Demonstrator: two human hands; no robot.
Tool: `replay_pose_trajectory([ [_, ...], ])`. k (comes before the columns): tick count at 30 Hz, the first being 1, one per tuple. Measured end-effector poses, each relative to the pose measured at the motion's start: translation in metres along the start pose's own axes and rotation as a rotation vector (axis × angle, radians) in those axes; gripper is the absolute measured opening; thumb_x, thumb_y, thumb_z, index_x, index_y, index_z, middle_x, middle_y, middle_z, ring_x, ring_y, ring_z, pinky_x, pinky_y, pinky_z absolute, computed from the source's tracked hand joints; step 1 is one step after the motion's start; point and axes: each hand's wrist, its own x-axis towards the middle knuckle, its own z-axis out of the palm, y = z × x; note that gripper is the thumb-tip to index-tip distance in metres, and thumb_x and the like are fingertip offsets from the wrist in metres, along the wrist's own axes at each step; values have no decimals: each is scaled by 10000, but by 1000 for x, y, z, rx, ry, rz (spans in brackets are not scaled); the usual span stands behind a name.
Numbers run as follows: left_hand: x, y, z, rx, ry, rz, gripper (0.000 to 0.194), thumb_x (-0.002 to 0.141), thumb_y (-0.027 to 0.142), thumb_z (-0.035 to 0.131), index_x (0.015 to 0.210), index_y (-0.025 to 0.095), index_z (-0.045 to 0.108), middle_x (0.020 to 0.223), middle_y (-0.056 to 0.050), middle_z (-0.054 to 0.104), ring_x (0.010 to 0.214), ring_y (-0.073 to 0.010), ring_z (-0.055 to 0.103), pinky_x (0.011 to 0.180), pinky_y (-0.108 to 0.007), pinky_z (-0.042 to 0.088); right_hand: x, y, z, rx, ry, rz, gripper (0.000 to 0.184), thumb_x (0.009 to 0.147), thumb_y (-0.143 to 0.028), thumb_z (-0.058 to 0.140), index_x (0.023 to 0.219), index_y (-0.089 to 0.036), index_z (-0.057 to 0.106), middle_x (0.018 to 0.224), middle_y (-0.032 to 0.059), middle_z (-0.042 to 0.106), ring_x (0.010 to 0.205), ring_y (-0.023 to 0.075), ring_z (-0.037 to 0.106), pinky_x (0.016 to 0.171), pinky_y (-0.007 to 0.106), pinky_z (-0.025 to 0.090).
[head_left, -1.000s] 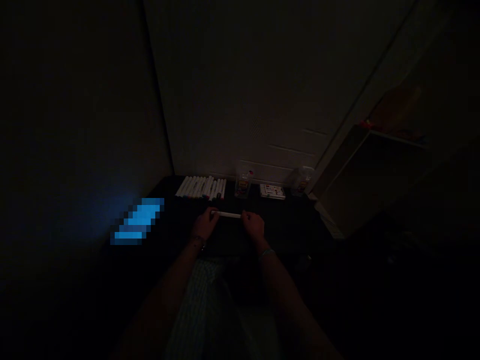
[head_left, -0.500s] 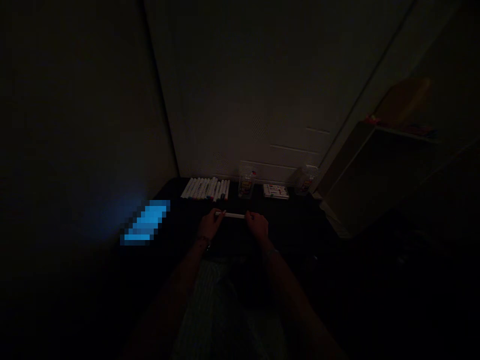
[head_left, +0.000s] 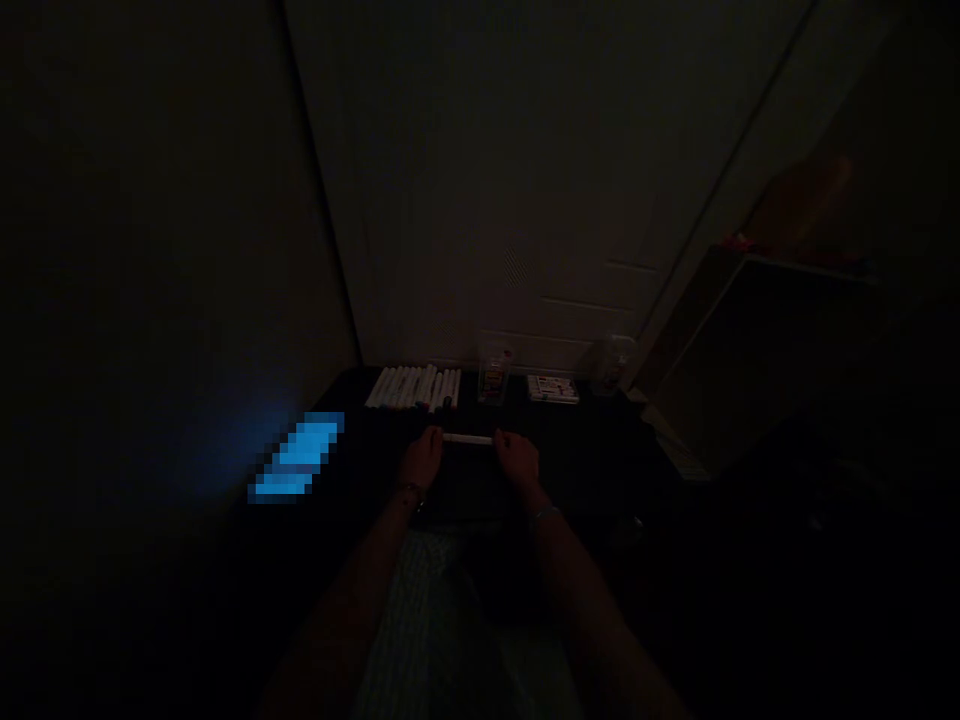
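1. Both hands are gripping one white pen [head_left: 468, 439]: the left hand [head_left: 422, 458] is closing its fingers round one end, and the right hand [head_left: 517, 458] is doing the same at the other.
2. The pen's lying pretty much level between them, over the near side of the dark table [head_left: 585, 455], middle bit showing. Too dark to tell if it's touching the top.
3. A row of white markers [head_left: 414, 388] is sitting side by side past the left hand, toward the wall [head_left: 480, 230].
4. Right of those, a clear tub [head_left: 493, 378] is standing, then a flat box [head_left: 553, 389] is lying, then another clear tub [head_left: 615, 366] is standing near the corner.
5. Over on the left, a blurred-out blue patch [head_left: 298, 458] is glowing.
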Motion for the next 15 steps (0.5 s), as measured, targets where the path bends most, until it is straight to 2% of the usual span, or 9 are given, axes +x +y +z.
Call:
replay_pose_trajectory([
  [7,0,1,-3,-57,76,8,377,831,429,278,856,186,565,736,-52,624,664,-154,559,584,-229,358,-5,-2,-8,133,34,14,495,884,-478,145,971,-248,575,921,13,622,859,131,556,709,206,355],
  [11,0,0,-7,-157,94,-4,473,818,490,239,734,158,567,651,-27,599,619,-134,532,545,-213,356,-7,-2,-12,174,18,1,437,886,-466,185,944,-254,563,894,-13,615,839,111,550,691,184,347],
  [15,0,-1,-6,-183,96,-2,484,806,516,244,659,164,542,572,0,544,555,-116,496,511,-209,336,-5,0,-8,149,45,-11,443,888,-460,184,932,-241,566,886,2,617,831,116,552,689,189,346],
])
